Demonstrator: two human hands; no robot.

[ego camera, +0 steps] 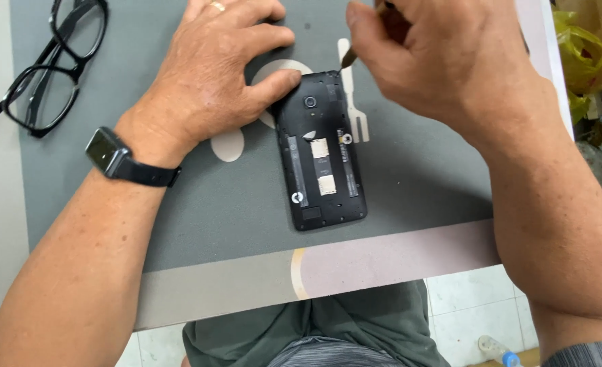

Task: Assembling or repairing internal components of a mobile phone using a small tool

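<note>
A black phone (322, 153) lies face down on the grey table (199, 217) with its back cover off, showing card slots and the camera lens. My left hand (212, 75) rests flat on the table, its thumb pressed against the phone's upper left corner. My right hand (436, 58) grips a thin tool (350, 60) whose tip touches the phone's top right corner. A ring is on my left hand, and a dark smartwatch (114, 156) is on that wrist.
Black-framed glasses (49, 64) lie at the table's far left. The table's near edge has a pale band (382, 261). A yellow plastic bag (579, 54) sits off the right edge. A plastic bottle (498, 350) lies on the tiled floor below.
</note>
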